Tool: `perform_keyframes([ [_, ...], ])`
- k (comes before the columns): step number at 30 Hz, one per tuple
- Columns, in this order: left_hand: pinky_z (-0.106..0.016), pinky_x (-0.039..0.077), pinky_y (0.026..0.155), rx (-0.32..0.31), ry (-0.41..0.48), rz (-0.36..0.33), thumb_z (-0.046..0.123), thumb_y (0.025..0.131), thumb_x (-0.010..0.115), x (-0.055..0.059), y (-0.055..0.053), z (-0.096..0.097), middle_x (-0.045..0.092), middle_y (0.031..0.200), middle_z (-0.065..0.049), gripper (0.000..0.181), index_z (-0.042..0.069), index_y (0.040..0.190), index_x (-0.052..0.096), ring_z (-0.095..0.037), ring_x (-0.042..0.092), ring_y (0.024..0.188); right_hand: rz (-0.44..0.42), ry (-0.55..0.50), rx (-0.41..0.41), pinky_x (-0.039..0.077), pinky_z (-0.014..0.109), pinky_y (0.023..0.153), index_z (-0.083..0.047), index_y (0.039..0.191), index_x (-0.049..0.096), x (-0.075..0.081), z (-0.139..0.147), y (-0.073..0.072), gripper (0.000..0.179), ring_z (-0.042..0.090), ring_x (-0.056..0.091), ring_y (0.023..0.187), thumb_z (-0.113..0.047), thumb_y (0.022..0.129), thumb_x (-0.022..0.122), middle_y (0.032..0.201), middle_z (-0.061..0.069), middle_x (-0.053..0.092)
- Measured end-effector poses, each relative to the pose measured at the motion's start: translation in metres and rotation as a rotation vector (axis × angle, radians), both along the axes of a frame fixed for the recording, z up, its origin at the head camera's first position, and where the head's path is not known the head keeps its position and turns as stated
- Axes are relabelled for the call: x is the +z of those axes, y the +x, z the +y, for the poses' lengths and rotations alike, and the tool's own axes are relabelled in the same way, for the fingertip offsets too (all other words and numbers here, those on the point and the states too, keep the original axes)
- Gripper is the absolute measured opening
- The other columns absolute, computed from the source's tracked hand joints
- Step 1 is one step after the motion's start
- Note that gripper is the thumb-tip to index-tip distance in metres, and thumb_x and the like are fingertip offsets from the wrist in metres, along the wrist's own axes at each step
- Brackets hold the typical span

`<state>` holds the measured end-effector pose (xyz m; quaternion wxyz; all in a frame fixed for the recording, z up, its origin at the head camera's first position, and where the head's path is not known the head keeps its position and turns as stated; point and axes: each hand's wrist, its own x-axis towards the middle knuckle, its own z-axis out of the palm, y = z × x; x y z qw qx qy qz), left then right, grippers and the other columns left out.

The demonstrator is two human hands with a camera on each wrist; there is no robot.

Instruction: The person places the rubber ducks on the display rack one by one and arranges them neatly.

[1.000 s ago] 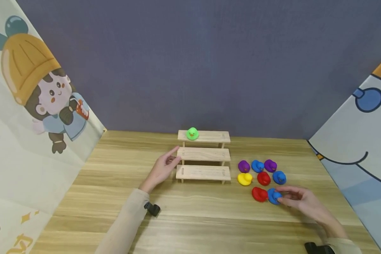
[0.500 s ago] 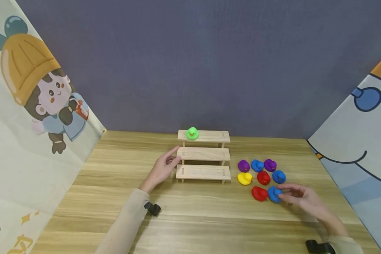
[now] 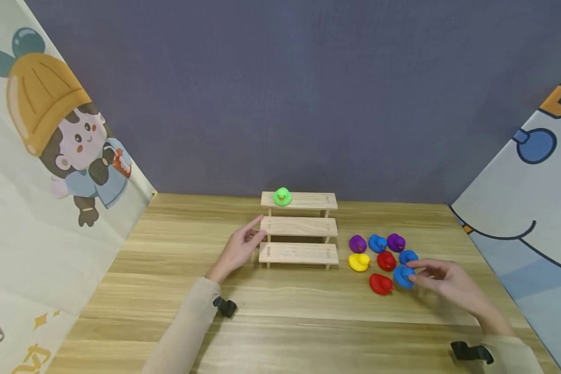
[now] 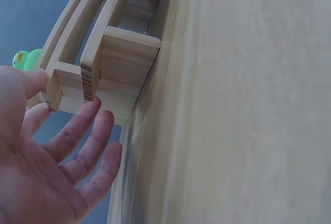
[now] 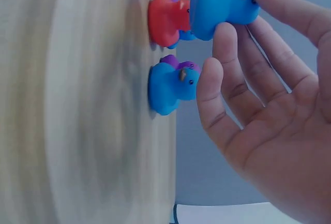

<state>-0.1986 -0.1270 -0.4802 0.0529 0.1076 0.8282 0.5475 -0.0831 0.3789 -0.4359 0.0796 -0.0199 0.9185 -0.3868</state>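
Observation:
My right hand (image 3: 449, 283) pinches a blue rubber duck (image 5: 220, 6) between thumb and fingers. In the right wrist view this duck is off the table, above another blue duck (image 5: 168, 88) and a red duck (image 5: 166, 22). My left hand (image 3: 238, 249) is at the left end of the three-tier wooden stand (image 3: 299, 227). Its thumb and index finger grip the end of the middle step, while the other fingers spread loosely below, as the left wrist view shows. On the top step, at its left, sits a green duck (image 3: 282, 197).
Right of the stand, a yellow duck (image 3: 359, 262), a purple duck (image 3: 357, 243), another purple duck (image 3: 396, 242) and a red duck (image 3: 381, 284) stand on the wooden table (image 3: 280, 322). A dark panel (image 3: 299, 104) rises behind; printed panels flank both sides.
My right hand has lifted the blue duck off the table, away from the red duck beside it and slightly toward the back. My left hand stays at the stand.

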Motion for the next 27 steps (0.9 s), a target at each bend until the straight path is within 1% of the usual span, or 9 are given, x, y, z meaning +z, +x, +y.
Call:
perform_keyframes([
  [7, -0.042, 0.061, 0.097, 0.003, 0.0, 0.003, 0.038, 0.111, 0.059, -0.002, 0.0, 0.0, 0.074, 0.126, -0.017, 0.058, 0.028, 0.165, 0.042, -0.029, 0.071, 0.11, 0.035, 0.017, -0.001, 0.056, 0.028, 0.071, -0.009, 0.133, 0.073, 0.008, -0.007, -0.009, 0.042, 0.005, 0.068, 0.09, -0.034, 0.1, 0.077, 0.109, 0.004, 0.078],
  [13, -0.043, 0.061, 0.097, -0.001, 0.004, 0.004, 0.039, 0.111, 0.058, -0.003, 0.0, 0.0, 0.073, 0.128, -0.02, 0.059, 0.027, 0.165, 0.041, -0.032, 0.07, 0.112, 0.049, 0.024, 0.01, 0.059, 0.029, 0.073, -0.011, 0.134, 0.073, 0.014, -0.014, -0.016, 0.042, 0.007, 0.067, 0.091, -0.037, 0.101, 0.076, 0.122, 0.011, 0.075],
  [18, -0.04, 0.062, 0.095, 0.003, -0.005, 0.004, 0.039, 0.111, 0.058, -0.003, 0.0, -0.001, 0.073, 0.129, -0.017, 0.057, 0.028, 0.165, 0.042, -0.028, 0.071, 0.111, 0.067, 0.032, 0.02, 0.057, 0.026, 0.073, -0.013, 0.133, 0.074, 0.02, -0.02, -0.021, 0.041, 0.008, 0.067, 0.093, -0.039, 0.1, 0.076, 0.124, 0.012, 0.074],
  [20, -0.039, 0.062, 0.093, 0.009, -0.01, 0.006, 0.039, 0.111, 0.058, -0.003, 0.0, -0.001, 0.074, 0.128, -0.016, 0.057, 0.029, 0.165, 0.042, -0.026, 0.071, 0.109, 0.077, 0.02, 0.027, 0.057, 0.026, 0.073, -0.013, 0.132, 0.074, 0.022, -0.023, -0.024, 0.04, 0.008, 0.068, 0.093, -0.038, 0.1, 0.076, 0.125, 0.011, 0.074],
  [22, -0.04, 0.062, 0.093, 0.012, -0.011, 0.009, 0.039, 0.111, 0.058, -0.003, 0.0, -0.001, 0.074, 0.126, -0.016, 0.057, 0.027, 0.165, 0.043, -0.026, 0.071, 0.108, 0.083, 0.002, 0.036, 0.057, 0.028, 0.073, -0.014, 0.131, 0.075, 0.025, -0.026, -0.028, 0.038, 0.008, 0.068, 0.093, -0.036, 0.1, 0.076, 0.123, 0.011, 0.075],
  [27, -0.043, 0.062, 0.093, 0.0, 0.002, 0.009, 0.039, 0.111, 0.058, -0.003, -0.001, 0.0, 0.074, 0.125, -0.017, 0.06, 0.024, 0.166, 0.041, -0.028, 0.071, 0.108, 0.11, -0.012, 0.064, 0.059, 0.026, 0.076, -0.012, 0.132, 0.074, 0.03, -0.032, -0.036, 0.037, 0.005, 0.066, 0.095, -0.031, 0.1, 0.077, 0.126, 0.013, 0.075],
])
